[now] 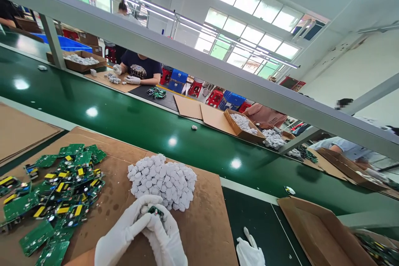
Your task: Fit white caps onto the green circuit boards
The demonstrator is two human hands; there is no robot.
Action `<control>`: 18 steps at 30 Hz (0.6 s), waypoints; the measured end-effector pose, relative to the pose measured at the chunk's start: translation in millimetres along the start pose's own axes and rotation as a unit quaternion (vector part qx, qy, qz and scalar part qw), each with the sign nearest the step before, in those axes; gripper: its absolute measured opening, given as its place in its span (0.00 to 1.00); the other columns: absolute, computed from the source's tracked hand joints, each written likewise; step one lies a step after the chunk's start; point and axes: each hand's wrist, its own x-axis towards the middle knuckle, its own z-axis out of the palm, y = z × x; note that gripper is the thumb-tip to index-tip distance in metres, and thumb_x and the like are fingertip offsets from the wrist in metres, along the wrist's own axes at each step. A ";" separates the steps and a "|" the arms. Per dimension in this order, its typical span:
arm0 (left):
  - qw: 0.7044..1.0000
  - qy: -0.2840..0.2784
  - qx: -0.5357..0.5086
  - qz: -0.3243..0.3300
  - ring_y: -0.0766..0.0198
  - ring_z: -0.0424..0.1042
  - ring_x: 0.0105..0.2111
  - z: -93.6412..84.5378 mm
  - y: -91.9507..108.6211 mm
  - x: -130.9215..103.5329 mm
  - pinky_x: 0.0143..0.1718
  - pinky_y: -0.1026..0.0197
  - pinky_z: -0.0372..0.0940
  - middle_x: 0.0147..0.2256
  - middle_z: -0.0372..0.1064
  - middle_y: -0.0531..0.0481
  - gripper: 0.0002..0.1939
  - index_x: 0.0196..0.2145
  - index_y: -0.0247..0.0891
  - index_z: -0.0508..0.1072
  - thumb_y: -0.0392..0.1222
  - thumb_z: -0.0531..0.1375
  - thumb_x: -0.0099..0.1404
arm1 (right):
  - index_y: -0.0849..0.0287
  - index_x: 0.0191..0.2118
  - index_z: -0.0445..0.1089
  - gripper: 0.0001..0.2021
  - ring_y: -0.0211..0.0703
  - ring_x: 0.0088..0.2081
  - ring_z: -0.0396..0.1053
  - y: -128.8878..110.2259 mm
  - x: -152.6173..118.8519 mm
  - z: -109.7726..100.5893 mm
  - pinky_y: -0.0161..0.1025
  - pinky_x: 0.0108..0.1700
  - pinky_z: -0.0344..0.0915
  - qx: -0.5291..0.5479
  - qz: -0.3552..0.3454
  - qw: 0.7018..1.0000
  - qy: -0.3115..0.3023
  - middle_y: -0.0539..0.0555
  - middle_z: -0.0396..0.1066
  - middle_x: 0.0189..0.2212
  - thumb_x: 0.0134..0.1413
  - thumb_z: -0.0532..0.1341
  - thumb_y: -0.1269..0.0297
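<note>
My left hand (132,222) and my right hand (163,232), both in white gloves, are closed together around a small green circuit board (155,211). Only part of the board shows between the fingers. Just beyond them a heap of white lumps (163,176) lies on the cardboard sheet (205,212). To the left is a pile of green circuit boards (65,187) with yellow and black components, some lying face down.
A green conveyor belt (134,116) runs across beyond the cardboard, carrying a few small pieces. At right are an open cardboard tray (324,228) and a white glove (249,251). Across the belt, co-workers sit by trays of white lumps (245,124). A grey beam (199,62) crosses overhead.
</note>
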 end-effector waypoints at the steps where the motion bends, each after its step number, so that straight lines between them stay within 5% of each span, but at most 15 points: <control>1: 1.000 -0.016 -0.024 -0.012 0.52 0.67 0.54 -1.1 1.4 3.5 0.57 0.50 0.62 0.53 0.70 0.47 0.18 0.53 0.46 0.68 0.49 0.56 0.66 | 0.61 0.44 0.71 0.13 0.41 0.39 0.73 0.7 0.3 -2.0 0.43 0.41 0.72 -0.021 -0.005 1.000 0.001 0.54 0.74 0.40 0.57 0.63 0.58; 6: 0.989 -0.020 -0.129 -0.068 0.54 0.72 0.43 -1.3 5.1 16.2 0.47 0.55 0.67 0.40 0.75 0.48 0.16 0.42 0.41 0.75 0.47 0.66 0.56 | 0.61 0.46 0.69 0.12 0.41 0.39 0.72 1.1 2.2 -8.2 0.42 0.40 0.73 -0.066 -0.011 0.998 -0.001 0.54 0.72 0.43 0.61 0.59 0.60; 11: 0.938 -0.065 -0.319 -0.121 0.60 0.72 0.36 5.4 14.2 12.2 0.39 0.59 0.67 0.35 0.71 0.50 0.13 0.40 0.41 0.73 0.50 0.62 0.59 | 0.61 0.48 0.68 0.13 0.43 0.42 0.72 1.6 3.0 -9.3 0.44 0.42 0.72 -0.097 -0.012 0.995 -0.004 0.55 0.71 0.45 0.60 0.60 0.61; 18: 0.988 -0.012 -0.136 -0.077 0.51 0.71 0.45 -0.7 5.2 11.5 0.48 0.53 0.66 0.41 0.74 0.47 0.16 0.40 0.40 0.74 0.52 0.64 0.57 | 0.60 0.48 0.69 0.13 0.43 0.42 0.72 4.6 3.9 -15.2 0.45 0.43 0.72 -0.115 -0.005 0.993 0.004 0.55 0.71 0.46 0.61 0.59 0.60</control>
